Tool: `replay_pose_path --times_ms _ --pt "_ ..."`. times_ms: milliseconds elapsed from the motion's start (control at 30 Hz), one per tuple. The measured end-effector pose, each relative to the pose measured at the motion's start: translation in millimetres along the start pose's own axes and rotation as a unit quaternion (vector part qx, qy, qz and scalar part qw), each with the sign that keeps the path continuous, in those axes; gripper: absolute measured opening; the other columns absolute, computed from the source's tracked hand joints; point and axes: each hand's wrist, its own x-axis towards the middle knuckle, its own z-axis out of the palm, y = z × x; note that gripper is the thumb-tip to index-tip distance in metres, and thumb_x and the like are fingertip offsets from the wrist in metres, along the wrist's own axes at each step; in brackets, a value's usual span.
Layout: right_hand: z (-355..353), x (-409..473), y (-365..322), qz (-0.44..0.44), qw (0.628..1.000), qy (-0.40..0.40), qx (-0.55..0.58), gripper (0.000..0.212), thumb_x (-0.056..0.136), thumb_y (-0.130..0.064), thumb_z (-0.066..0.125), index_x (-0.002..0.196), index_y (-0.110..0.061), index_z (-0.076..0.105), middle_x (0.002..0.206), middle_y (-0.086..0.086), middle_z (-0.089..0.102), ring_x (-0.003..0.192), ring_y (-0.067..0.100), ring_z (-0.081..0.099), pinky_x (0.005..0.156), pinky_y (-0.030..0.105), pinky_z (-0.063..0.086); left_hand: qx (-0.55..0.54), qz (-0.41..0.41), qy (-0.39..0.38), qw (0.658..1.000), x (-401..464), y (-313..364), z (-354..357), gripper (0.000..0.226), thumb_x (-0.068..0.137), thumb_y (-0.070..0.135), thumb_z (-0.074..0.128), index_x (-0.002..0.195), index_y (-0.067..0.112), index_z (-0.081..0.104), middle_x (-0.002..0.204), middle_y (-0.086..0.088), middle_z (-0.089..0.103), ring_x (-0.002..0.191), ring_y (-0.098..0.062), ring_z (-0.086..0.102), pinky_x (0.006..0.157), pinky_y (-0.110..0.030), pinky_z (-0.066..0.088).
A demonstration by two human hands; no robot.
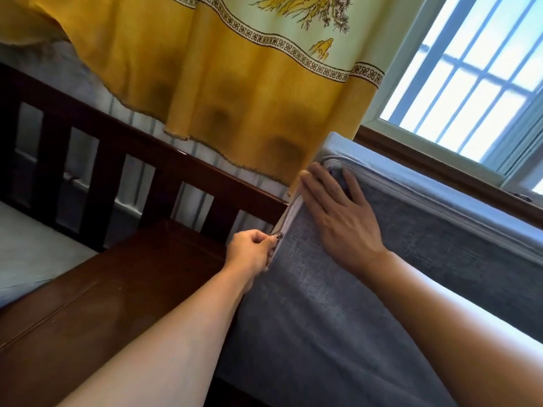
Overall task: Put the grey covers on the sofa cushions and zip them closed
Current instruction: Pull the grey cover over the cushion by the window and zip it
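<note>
A yellow curtain (pixel 235 92) with a patterned border hangs down from twelve o'clock, its hem just beside the cushion's upper corner. At two o'clock is a barred window (pixel 470 83); at nine o'clock a dark wooden slatted rail (pixel 126 160), with a wooden table (pixel 102 289) surface below it.

The sofa cushion (pixel 338 304) in its grey cover (pixel 440 254) fills the lower right, cut off by the frame's edge. The zip (pixel 289 212) runs along its left edge; how far it is closed is hard to tell.

The left hand (pixel 252 254) pinches the zip pull (pixel 277 237). The right hand (pixel 340 218) lies flat, fingers spread, pressing the cover near the corner.
</note>
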Motion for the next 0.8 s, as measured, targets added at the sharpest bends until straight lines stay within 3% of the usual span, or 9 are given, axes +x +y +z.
replay_pose_path --times_ms 267,467,600,700,800 --pt "10 1 -3 0.011 1.000 0.011 0.009 0.058 0.087 -0.022 0.024 0.141 -0.005 0.036 0.149 0.010 0.035 0.142 0.025 0.022 0.115 0.048 0.004 0.057 -0.053 0.021 0.997 11 -46 -5 0.030 0.089 0.012 0.061 0.060 0.012 0.054 0.056 -0.004 0.054 0.047 -0.013 0.048 0.044 -0.022 0.039" --pt "18 3 -5 0.024 1.000 0.012 0.008 0.058 0.090 -0.022 0.019 0.145 -0.006 0.030 0.152 0.009 0.029 0.144 0.024 0.013 0.116 0.048 0.002 0.090 -0.083 0.044 0.992 19 -70 -2 0.030 0.088 0.016 0.064 0.059 0.012 0.055 0.057 -0.003 0.055 0.047 -0.013 0.050 0.039 -0.019 0.041" --pt "21 4 1 0.019 1.000 0.001 0.009 0.056 0.092 -0.022 0.022 0.146 -0.007 0.026 0.154 0.008 0.026 0.145 0.023 0.011 0.116 0.047 0.000 0.162 -0.077 0.066 0.982 23 -65 4 0.023 0.089 0.024 0.064 0.074 0.006 0.064 0.078 -0.013 0.068 0.062 -0.023 0.062 0.063 -0.034 0.058" --pt "23 5 3 0.016 1.000 -0.002 0.018 0.053 0.095 -0.020 0.030 0.146 -0.007 0.026 0.154 0.007 0.025 0.145 0.023 0.010 0.115 0.046 -0.001 0.191 -0.088 0.078 0.974 25 -63 8 0.026 0.088 0.026 0.064 0.091 0.001 0.069 0.092 -0.016 0.070 0.081 -0.029 0.068 0.074 -0.040 0.058" --pt "24 7 6 0.017 0.999 0.011 0.025 0.053 0.093 -0.019 0.024 0.145 -0.006 0.029 0.153 0.008 0.028 0.144 0.024 0.014 0.115 0.047 0.002 0.228 -0.089 0.086 0.966 24 -57 10 0.024 0.088 0.027 0.063 0.093 0.004 0.069 0.095 -0.015 0.069 0.090 -0.031 0.066 0.078 -0.041 0.057"
